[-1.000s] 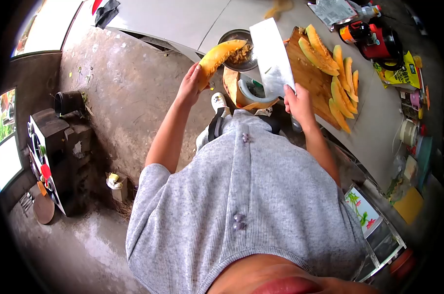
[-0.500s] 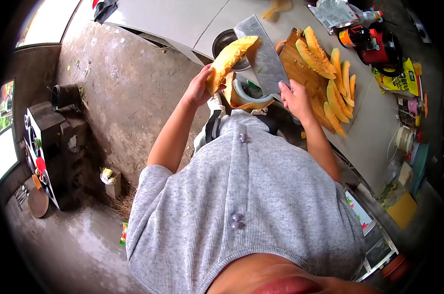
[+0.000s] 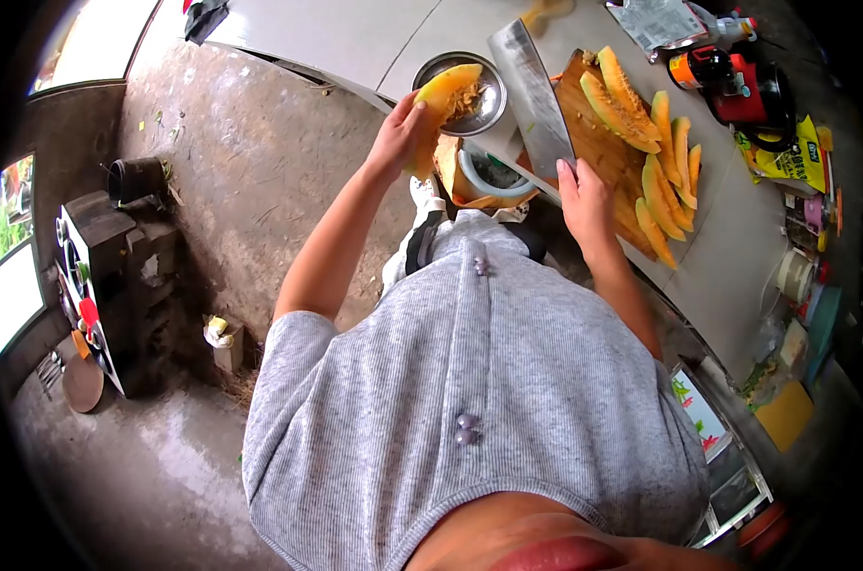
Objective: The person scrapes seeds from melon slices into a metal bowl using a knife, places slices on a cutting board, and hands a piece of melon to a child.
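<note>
A melon wedge [image 3: 441, 90] is being gripped at its nine o'clock edge by the fingers of the left hand [image 3: 393, 143], its upper tip being angled toward one o'clock and its lower end toward five. The left part of a metal bowl [image 3: 494, 103] is being overlapped by the wedge; whether the seedy pulp is being held by wedge or bowl cannot be told. A cleaver [image 3: 534, 95] is being clasped by the curled fingers of the right hand [image 3: 588, 200], its blade being pointed toward eleven o'clock. At one o'clock from that hand, cut slices [image 3: 617, 119] are being carried by a cutting board [image 3: 593, 138] on the worktop [image 3: 731, 238].
</note>
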Demonstrator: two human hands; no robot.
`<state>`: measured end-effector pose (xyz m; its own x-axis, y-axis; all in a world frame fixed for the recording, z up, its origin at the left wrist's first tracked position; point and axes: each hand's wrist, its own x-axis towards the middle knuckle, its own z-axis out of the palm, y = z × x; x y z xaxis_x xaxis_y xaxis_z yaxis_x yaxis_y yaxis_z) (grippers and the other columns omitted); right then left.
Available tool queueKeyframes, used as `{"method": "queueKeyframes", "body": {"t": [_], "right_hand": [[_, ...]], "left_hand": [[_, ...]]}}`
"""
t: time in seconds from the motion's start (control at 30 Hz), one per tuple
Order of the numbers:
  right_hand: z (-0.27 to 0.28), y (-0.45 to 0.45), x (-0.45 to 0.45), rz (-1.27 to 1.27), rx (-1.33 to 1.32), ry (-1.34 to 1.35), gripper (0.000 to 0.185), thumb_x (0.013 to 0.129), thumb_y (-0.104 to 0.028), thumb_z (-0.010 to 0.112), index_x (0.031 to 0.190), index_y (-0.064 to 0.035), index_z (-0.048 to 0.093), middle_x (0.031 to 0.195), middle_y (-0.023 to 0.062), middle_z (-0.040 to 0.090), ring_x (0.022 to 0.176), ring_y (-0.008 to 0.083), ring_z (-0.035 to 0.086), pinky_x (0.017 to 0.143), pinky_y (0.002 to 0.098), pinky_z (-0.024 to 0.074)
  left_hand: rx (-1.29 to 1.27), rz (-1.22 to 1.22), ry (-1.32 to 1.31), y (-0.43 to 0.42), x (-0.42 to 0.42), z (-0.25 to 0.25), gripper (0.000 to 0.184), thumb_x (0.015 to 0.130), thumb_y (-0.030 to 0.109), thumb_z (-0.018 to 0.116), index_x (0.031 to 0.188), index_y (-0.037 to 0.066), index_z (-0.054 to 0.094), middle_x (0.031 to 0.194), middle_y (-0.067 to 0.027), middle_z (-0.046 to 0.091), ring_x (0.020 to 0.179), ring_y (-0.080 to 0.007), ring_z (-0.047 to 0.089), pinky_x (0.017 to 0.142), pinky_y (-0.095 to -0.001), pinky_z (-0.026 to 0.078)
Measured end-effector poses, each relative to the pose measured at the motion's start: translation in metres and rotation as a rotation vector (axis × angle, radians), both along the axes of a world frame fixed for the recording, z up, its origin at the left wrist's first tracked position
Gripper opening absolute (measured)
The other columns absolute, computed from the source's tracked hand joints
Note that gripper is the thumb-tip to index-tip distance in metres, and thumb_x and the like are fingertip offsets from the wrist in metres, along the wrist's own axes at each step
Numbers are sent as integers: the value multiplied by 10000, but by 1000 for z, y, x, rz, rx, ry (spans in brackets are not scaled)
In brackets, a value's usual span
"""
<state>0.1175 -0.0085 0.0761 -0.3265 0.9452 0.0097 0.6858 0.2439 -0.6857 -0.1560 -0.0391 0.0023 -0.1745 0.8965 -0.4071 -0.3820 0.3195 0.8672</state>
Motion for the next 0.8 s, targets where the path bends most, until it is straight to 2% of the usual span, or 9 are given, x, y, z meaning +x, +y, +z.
{"method": "queueKeyframes", "body": {"t": [0.07, 0.13, 0.27, 0.3, 0.33, 0.4, 0.53, 0.67, 0.8], "right_hand": [[-3, -4, 1, 0, -75, 34, 314, 867, -225, 566, 679, 5, 465, 614, 205, 535, 590, 404, 526, 504, 410, 401], [-11, -6, -1, 50, -333, 153, 324, 866, -225, 571, 669, 6, 457, 594, 206, 509, 562, 396, 506, 494, 408, 390], [-22, -7, -12, 118, -296, 154, 350, 868, -230, 573, 662, 15, 433, 573, 217, 468, 509, 372, 467, 478, 407, 366], [-27, -4, -12, 184, -238, 102, 336, 910, -249, 534, 675, -21, 462, 525, 30, 513, 425, 86, 487, 405, 257, 380], [-31, -2, -12, 182, -237, 107, 336, 910, -249, 534, 675, -21, 462, 525, 30, 513, 425, 86, 487, 405, 257, 380], [-34, 1, -12, 106, -354, 176, 354, 873, -244, 565, 668, 17, 443, 575, 206, 490, 520, 366, 494, 486, 405, 378], [-46, 6, -5, 32, -399, 155, 346, 885, -268, 540, 698, 16, 476, 576, 183, 523, 527, 340, 532, 506, 401, 406], [-25, 4, -4, -61, -538, 158, 315, 904, -245, 522, 715, 3, 484, 532, 76, 518, 435, 166, 512, 446, 321, 414], [-18, -3, 1, -61, -560, 266, 324, 913, -257, 520, 717, -3, 481, 535, 33, 506, 429, 98, 487, 418, 268, 398]], "left_hand": [[-62, 10, 169, -5, -2, 0, 409, 943, 249, 467, 1278, 18, 426, 1100, -78, 583, 1008, -143, 542, 864, -256, 428], [-34, 11, 295, -8, -5, -13, 382, 942, 234, 468, 1250, 8, 452, 1096, -106, 592, 1016, -158, 544, 880, -267, 419], [-45, 22, 352, -10, -1, -10, 359, 942, 223, 465, 1225, 2, 468, 1105, -125, 591, 1032, -162, 543, 890, -275, 414], [-48, 21, 357, -10, -1, -4, 353, 943, 223, 463, 1218, 3, 473, 1102, -124, 593, 1032, -163, 544, 889, -276, 415], [-48, 19, 362, -10, -1, 1, 353, 943, 223, 463, 1218, 3, 473, 1102, -124, 593, 1032, -163, 544, 889, -276, 415], [-44, -2, 428, -10, -2, 6, 351, 943, 231, 463, 1220, 16, 476, 1099, -125, 594, 1035, -170, 546, 891, -278, 413], [-68, -9, 456, -14, -13, 0, 352, 942, 234, 464, 1227, 27, 473, 1089, -125, 597, 1026, -173, 551, 887, -277, 414], [-50, 58, 473, -14, -16, 10, 357, 946, 246, 454, 1230, 29, 468, 1089, -121, 593, 1013, -170, 552, 875, -280, 419], [0, -57, 670, -8, -22, 8, 335, 934, 238, 460, 1223, 70, 481, 1076, -157, 587, 993, -257, 569, 857, -320, 440]]}}
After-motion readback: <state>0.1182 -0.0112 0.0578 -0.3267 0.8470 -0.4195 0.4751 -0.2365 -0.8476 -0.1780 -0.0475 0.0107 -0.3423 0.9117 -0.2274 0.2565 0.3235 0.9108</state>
